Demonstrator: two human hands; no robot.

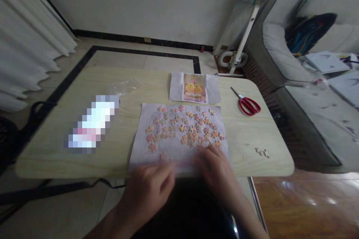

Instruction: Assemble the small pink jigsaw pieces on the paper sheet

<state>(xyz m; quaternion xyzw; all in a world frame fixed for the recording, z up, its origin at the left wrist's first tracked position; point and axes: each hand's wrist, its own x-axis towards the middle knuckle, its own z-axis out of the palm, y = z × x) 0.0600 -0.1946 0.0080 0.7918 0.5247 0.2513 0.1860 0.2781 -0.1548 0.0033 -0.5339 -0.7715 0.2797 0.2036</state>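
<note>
Many small jigsaw pieces (pixel 183 129) in orange, yellow, pink and green lie loose across a white sheet of paper (pixel 140 157) with a faint printed grid. My left hand (pixel 153 183) is at the sheet's near edge, its fingers curled in and blurred at the tips. Whatever they hold, if anything, is hidden. A pinkish piece (pixel 163 157) lies just beyond that hand. Over the sheet's near right part, my right hand (pixel 215 164) has bent fingers smeared by motion, close to the lowest pieces. Behind the sheet, a creased paper with a yellow cartoon picture (pixel 195 88) lies flat.
Red-handled scissors (pixel 249 105) lie on the right of the pale wooden table (pixel 112 160). Several small bits (pixel 262 152) sit near its right corner. To the left are a blurred-out bright object (pixel 95 123) and a clear plastic bag (pixel 125 87). A sofa (pixel 314 115) stands at right.
</note>
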